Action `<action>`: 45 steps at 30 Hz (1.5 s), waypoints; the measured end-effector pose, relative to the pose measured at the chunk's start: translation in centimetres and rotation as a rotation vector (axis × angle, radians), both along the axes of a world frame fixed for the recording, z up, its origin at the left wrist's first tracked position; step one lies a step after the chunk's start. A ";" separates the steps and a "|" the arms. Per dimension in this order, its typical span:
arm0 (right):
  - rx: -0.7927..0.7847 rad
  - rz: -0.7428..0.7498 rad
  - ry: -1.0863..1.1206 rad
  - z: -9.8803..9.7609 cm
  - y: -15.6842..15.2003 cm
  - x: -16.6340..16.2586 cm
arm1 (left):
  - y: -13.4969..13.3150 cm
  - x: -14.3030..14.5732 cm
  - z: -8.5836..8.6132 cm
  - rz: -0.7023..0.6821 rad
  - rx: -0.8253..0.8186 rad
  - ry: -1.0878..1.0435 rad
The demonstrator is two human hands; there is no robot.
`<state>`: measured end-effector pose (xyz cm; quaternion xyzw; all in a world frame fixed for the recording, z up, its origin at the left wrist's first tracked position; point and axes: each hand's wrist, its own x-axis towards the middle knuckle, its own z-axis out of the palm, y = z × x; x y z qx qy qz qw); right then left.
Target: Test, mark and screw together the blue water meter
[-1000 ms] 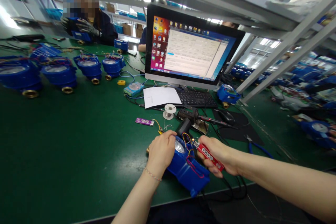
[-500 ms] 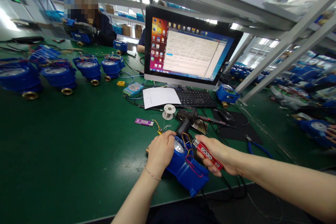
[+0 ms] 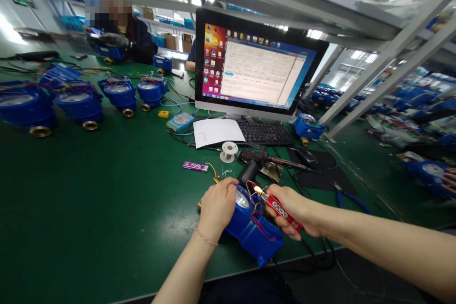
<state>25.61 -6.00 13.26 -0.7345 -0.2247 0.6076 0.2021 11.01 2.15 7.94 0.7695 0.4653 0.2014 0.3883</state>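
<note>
My right hand is closed around a red lighter, thumb at its top. A small flame burns at the lighter's tip, beside the thin coloured wires of a blue water meter. The meter lies tilted on the green table, its round glass dial partly covered. My left hand is wrapped over the meter's far left side; its fingertips curl out of sight. A purple lighter lies just beyond that hand.
Behind the meter are a soldering iron in its holder, a solder spool, paper, a keyboard and a monitor. Pliers lie right. Several blue meters line the left. A co-worker handles another meter across the table.
The lighter in my right hand is now lit, with a flame by the wires. My left hand stays on the meter.
</note>
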 end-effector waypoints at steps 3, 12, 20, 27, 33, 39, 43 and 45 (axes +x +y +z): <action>0.006 -0.007 0.010 0.1 -0.1 0.1 | -0.1 -0.2 0.1 -0.001 -0.015 -0.012; -0.006 -0.117 0.055 1.1 -1.0 0.0 | -0.5 -1.0 -0.2 -0.002 -0.003 -0.092; 0.027 -0.101 0.070 0.3 -0.8 0.0 | -0.4 -1.0 -0.5 -0.006 0.002 -0.100; 0.035 -0.056 0.075 0.8 -1.2 -0.1 | -0.5 -1.3 -0.7 -0.011 -0.005 -0.151; 0.461 0.031 -0.123 3.1 -1.5 2.6 | -1.1 -3.6 -2.3 -0.062 -0.007 -0.438; 0.341 0.434 -0.745 -1.1 -4.1 8.9 | -1.4 -5.4 -3.9 -0.090 0.041 -0.648; 0.169 0.423 -0.896 -6.0 -5.5 11.9 | -0.9 -5.0 -3.7 -0.100 -0.003 -0.705; 0.175 0.411 -0.914 -7.3 -5.7 12.2 | -0.5 -4.7 -3.4 -0.126 -0.038 -0.689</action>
